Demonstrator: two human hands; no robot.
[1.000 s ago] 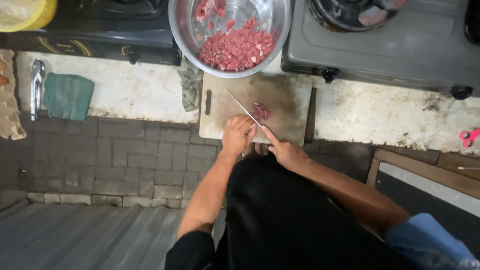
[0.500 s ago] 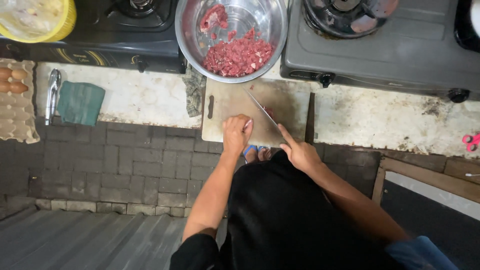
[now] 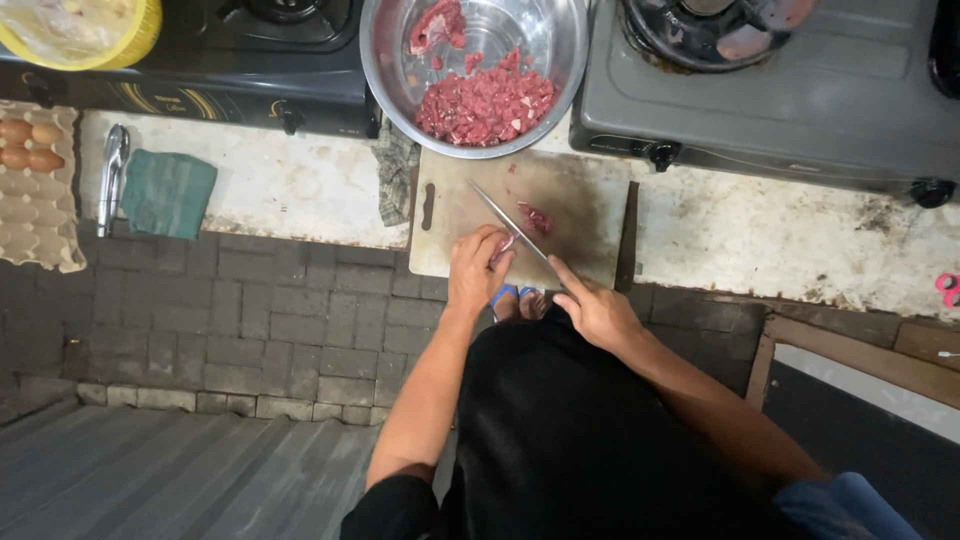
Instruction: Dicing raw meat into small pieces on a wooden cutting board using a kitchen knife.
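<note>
**A:** Item one, the hands?

**B:** I log my right hand (image 3: 598, 312) closed around the handle of a knife (image 3: 512, 228), forefinger laid along the spine; the blade runs up and away from it, slanting across the cutting board (image 3: 590, 200). My left hand (image 3: 478, 268) sits just beside the blade, fingers curled down over a small piece of meat (image 3: 503, 246) at the near edge of the board, pinning it.

**A:** Item two, the other meat?

**B:** A few small red cut pieces (image 3: 535, 218) lie on the board just beyond the blade, past my left fingertips. Farther ahead of both hands, a steel bowl (image 3: 385, 60) touches the board's far edge, holding a heap of diced meat (image 3: 485, 105) and one larger chunk (image 3: 437, 25).

**A:** Item three, surroundings?

**B:** Ahead, a stove on either side of the bowl: a dark stove (image 3: 250, 60) and a grey stove (image 3: 800, 100). Well off to the left of my left hand: a folded green cloth (image 3: 168, 192), a metal tool (image 3: 112, 175) beside it, an egg tray (image 3: 35, 200) with brown eggs (image 3: 30, 145), and a yellow tub (image 3: 90, 30) farther ahead. A checked rag (image 3: 395, 170) lies just left of the board.
</note>
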